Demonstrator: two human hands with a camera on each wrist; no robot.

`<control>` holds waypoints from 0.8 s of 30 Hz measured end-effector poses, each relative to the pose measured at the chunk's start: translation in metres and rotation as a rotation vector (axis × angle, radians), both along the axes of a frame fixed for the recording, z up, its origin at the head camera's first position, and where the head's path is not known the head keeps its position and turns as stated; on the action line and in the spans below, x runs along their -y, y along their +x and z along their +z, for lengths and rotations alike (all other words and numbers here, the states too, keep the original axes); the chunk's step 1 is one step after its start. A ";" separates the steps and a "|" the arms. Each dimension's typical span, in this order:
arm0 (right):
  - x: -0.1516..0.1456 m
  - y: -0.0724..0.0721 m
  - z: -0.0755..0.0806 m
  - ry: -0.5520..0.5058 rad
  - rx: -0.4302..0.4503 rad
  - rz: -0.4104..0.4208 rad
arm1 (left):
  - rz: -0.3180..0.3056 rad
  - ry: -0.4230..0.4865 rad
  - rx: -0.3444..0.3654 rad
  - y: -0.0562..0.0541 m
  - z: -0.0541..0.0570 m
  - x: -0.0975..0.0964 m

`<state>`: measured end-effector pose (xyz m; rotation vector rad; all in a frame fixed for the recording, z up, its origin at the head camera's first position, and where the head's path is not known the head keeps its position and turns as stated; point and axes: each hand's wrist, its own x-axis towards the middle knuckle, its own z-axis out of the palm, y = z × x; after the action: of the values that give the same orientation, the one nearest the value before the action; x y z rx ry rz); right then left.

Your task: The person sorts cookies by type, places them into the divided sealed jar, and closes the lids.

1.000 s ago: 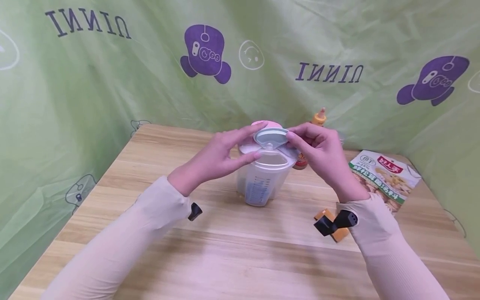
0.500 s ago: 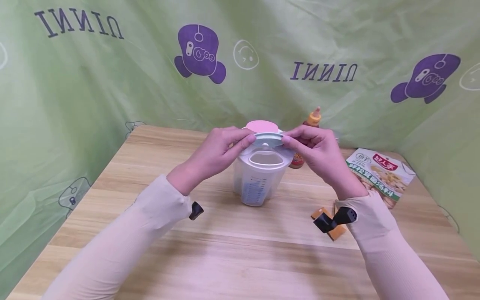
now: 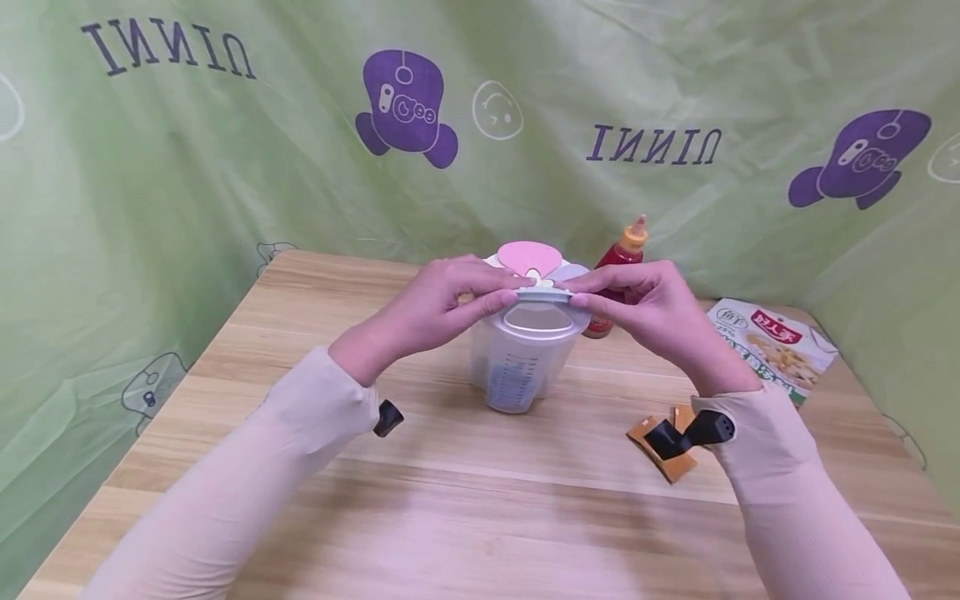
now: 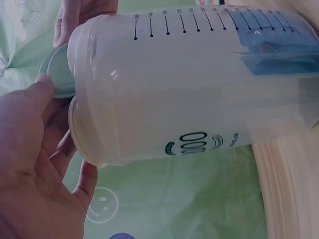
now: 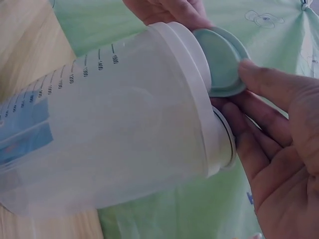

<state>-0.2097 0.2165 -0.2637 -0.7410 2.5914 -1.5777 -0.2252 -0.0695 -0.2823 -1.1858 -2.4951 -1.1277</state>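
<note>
A translucent storage canister (image 3: 517, 358) with a printed measuring scale stands upright on the table, a blue packet (image 4: 279, 55) inside its front compartment. Its top carries a pink flap (image 3: 529, 254) at the back and a pale green flap (image 3: 544, 295) at the front. The green flap is raised off its opening, seen nearly edge-on in the head view. My left hand (image 3: 427, 308) pinches the flap's left edge between thumb and fingers. At the opposite edge, my right hand (image 3: 648, 312) pinches it likewise, thumb (image 5: 254, 74) on its inner face.
Behind my right hand stands a red squeeze bottle (image 3: 628, 250) with a yellow-orange cap. A printed food pouch (image 3: 783, 346) lies farther right. Small orange sachets (image 3: 663, 454) rest on the wooden table (image 3: 465, 517) under my right wrist. A green curtain (image 3: 300, 167) hangs behind.
The green flap has swung forward and down toward the front opening. My left thumb moved from the front of the canister's top to the flap's edge; my right hand still pinches the flap.
</note>
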 end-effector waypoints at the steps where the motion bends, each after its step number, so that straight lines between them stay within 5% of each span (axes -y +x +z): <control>1: -0.001 0.000 0.001 0.014 0.007 0.010 | -0.010 -0.012 0.005 0.000 0.001 0.001; 10: -0.006 0.005 -0.002 0.070 -0.112 0.131 | -0.058 -0.101 0.048 0.001 0.004 0.006; 24: -0.005 0.009 -0.005 0.154 -0.182 0.120 | -0.086 -0.140 0.010 0.002 0.005 0.007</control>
<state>-0.2011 0.2213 -0.2682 -1.0482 2.6933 -1.3189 -0.2233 -0.0761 -0.2768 -1.3380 -2.5904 -0.9935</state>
